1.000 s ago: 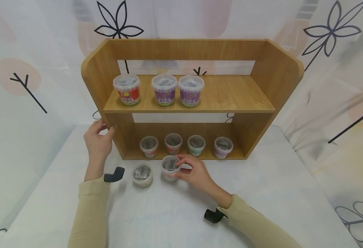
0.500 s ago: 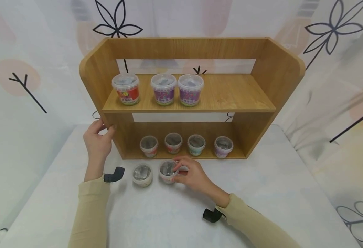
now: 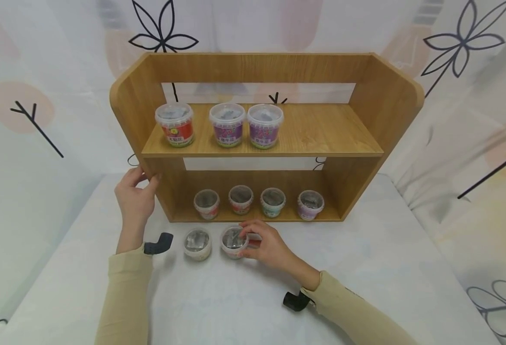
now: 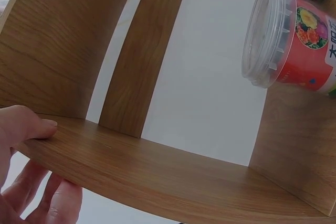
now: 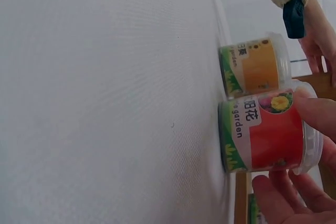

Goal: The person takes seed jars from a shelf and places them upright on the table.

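Note:
My left hand grips the left side panel of a wooden shelf, the thumb on its inner face and the fingers behind, as the left wrist view shows. On the table in front of the shelf, my right hand holds a small lidded plastic tub with a red label by its rim, thumb on one side and fingers on the other. That tub is upright, its base at the tabletop. Just left of it stands an orange-labelled tub, which no hand touches.
On the upper board are a red-labelled tub and two purple-labelled tubs. Several more tubs, among them a teal one and a lilac one, line the lower board. A patterned cloth hangs behind and beside the table.
My right hand has brought the red-labelled tub slightly left and toward me, away from the shelf's front edge. The left hand keeps its hold on the side panel.

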### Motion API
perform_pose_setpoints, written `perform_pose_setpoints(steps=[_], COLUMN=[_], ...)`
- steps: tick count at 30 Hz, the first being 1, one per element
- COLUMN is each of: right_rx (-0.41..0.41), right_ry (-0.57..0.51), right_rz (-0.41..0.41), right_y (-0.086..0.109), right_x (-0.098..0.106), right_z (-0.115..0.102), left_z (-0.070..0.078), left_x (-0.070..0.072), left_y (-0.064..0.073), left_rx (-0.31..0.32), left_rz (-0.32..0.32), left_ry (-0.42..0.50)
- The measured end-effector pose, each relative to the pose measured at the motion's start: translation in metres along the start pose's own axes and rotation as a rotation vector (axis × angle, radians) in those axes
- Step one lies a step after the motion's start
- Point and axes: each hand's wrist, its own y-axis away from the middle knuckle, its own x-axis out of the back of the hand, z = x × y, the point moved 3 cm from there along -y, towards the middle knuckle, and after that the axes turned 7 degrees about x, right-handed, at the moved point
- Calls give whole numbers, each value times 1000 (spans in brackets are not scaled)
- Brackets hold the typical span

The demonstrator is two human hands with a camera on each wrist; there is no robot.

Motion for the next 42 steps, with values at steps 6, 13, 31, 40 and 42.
perform_pose_setpoints(steps=[6, 13, 31, 40, 42], right_rx=[0, -5, 46, 196, 227], right_ry=[-4, 29, 26, 125, 147], right_rz=[-6, 12, 186, 243, 260], right_y=[0, -2, -21, -31, -33], right_x=[1, 8, 68, 99, 104], right_z=[-1, -7, -64, -92, -99], left_z=[-1, -1, -1, -1, -2], left_x=[-1, 0, 0, 1, 1], left_y=[0, 0, 1, 1, 1], left_rx=[14, 21, 6, 5, 2], left_rz=[-6, -5, 1, -4, -4], left_ry=[-6, -5, 0, 4, 5])
